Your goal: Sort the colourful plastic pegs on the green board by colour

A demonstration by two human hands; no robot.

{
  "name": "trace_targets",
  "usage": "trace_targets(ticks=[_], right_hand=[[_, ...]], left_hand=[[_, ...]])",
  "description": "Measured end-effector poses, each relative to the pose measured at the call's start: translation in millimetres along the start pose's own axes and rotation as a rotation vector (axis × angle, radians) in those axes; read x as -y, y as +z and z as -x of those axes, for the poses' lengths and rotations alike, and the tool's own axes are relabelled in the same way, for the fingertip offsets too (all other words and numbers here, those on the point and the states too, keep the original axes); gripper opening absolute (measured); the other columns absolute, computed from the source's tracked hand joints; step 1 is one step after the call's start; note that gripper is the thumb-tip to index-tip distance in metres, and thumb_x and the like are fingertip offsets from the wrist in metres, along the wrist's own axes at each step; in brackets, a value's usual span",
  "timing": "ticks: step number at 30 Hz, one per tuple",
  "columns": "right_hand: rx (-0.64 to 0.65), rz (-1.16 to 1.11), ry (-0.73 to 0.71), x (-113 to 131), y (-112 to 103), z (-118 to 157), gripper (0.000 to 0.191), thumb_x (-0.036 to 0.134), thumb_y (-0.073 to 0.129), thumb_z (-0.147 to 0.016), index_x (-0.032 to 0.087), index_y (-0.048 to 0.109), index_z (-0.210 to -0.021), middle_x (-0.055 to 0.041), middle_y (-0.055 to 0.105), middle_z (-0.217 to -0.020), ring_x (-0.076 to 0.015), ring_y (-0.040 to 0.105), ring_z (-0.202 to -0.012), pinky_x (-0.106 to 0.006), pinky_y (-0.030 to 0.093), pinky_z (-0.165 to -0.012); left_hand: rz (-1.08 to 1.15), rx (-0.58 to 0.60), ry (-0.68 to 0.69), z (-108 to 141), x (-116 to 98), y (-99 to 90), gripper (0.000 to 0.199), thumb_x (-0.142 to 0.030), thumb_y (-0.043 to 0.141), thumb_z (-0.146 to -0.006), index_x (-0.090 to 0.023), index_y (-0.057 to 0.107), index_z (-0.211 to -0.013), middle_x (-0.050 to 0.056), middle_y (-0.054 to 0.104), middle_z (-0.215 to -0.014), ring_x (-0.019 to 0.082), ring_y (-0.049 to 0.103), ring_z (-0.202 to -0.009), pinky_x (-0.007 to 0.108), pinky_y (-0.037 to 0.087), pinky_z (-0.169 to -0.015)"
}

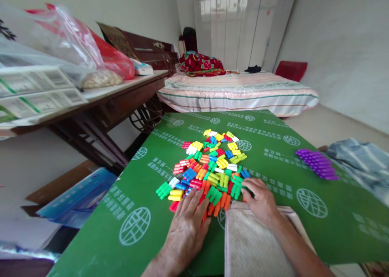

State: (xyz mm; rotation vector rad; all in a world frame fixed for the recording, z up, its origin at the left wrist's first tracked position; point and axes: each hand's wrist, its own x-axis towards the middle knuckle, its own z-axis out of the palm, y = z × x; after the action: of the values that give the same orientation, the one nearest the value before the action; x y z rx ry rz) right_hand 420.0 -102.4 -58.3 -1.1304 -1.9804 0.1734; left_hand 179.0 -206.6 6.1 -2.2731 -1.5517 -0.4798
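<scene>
A heap of small plastic toy building blocks (212, 179), each with rounded finger-like prongs, lies on the green table (100, 244). They are red, yellow, green, blue, white and orange. My left hand (189, 220) rests over the near left edge of the heap, fingers stretched out, palm down; the blocks under it are hidden. At the near right edge, my right hand (261, 200) has its thumb and finger curled round a green block (237, 183). Below my right wrist, a beige cloth-like item (252, 240) lies at the table's front.
Purple blocks (316, 163) are grouped on the right, near blue-grey fabric (358, 163). Left stands a wooden sewing table (124, 90) with plastic bags (112, 58) and boxes (36, 88). A bed (237, 90) is behind.
</scene>
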Motion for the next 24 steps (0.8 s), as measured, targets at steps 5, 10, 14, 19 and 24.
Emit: trace_targets(ticks=[5, 10, 14, 19, 24], right_hand=[[-0.008, -0.010, -0.006, 0, 0, 0, 0.018, 0.021, 0.052, -0.087, 0.023, 0.070, -0.090, -0.0055, 0.070, -0.096, -0.0203, 0.063, -0.092, -0.034, 0.052, -0.081], [-0.013, -0.027, 0.002, -1, 0, 0, 0.019, 0.021, 0.051, -0.088, 0.024, 0.070, -0.089, -0.0054, 0.071, -0.096, -0.0206, 0.063, -0.093, -0.034, 0.052, -0.081], [-0.003, -0.035, 0.002, -2, 0, 0, 0.019, 0.020, 0.051, -0.087, 0.023, 0.070, -0.090, -0.0050, 0.071, -0.097, -0.0206, 0.063, -0.092, -0.035, 0.053, -0.081], [-0.011, -0.053, 0.014, -2, 1, 0, 0.020, 0.019, 0.051, -0.086, 0.024, 0.070, -0.089, -0.0049, 0.071, -0.096, -0.0209, 0.063, -0.092, -0.035, 0.053, -0.081], [0.002, -0.045, 0.008, -1, 1, 0, 0.020, 0.019, 0.050, -0.087, 0.023, 0.070, -0.088, -0.0051, 0.071, -0.097, -0.0211, 0.063, -0.094, -0.035, 0.052, -0.082]], left_hand=[[0.022, 0.069, -0.065, -17, -17, 16.4, 0.035, -0.033, 0.058, -0.085, -0.027, 0.058, -0.119, 0.008, 0.052, -0.138, 0.033, 0.047, -0.128, 0.059, 0.052, -0.097], [0.060, 0.165, -0.150, -28, -14, 29.9, 0.037, -0.038, 0.063, -0.084, -0.026, 0.059, -0.118, 0.010, 0.054, -0.135, 0.034, 0.049, -0.126, 0.064, 0.043, -0.103], [0.086, 0.195, -0.180, -27, -4, 35.0, 0.037, -0.041, 0.057, -0.088, -0.025, 0.057, -0.121, 0.009, 0.053, -0.136, 0.033, 0.046, -0.130, 0.064, 0.042, -0.104], [0.101, 0.212, -0.242, -29, 10, 37.9, 0.035, -0.036, 0.054, -0.090, -0.022, 0.057, -0.121, 0.010, 0.052, -0.138, 0.031, 0.041, -0.134, 0.062, 0.039, -0.109], [0.102, 0.182, -0.284, -35, 21, 41.0, 0.033, -0.030, 0.049, -0.090, -0.020, 0.057, -0.121, 0.011, 0.053, -0.137, 0.030, 0.041, -0.134, 0.062, 0.038, -0.109]])
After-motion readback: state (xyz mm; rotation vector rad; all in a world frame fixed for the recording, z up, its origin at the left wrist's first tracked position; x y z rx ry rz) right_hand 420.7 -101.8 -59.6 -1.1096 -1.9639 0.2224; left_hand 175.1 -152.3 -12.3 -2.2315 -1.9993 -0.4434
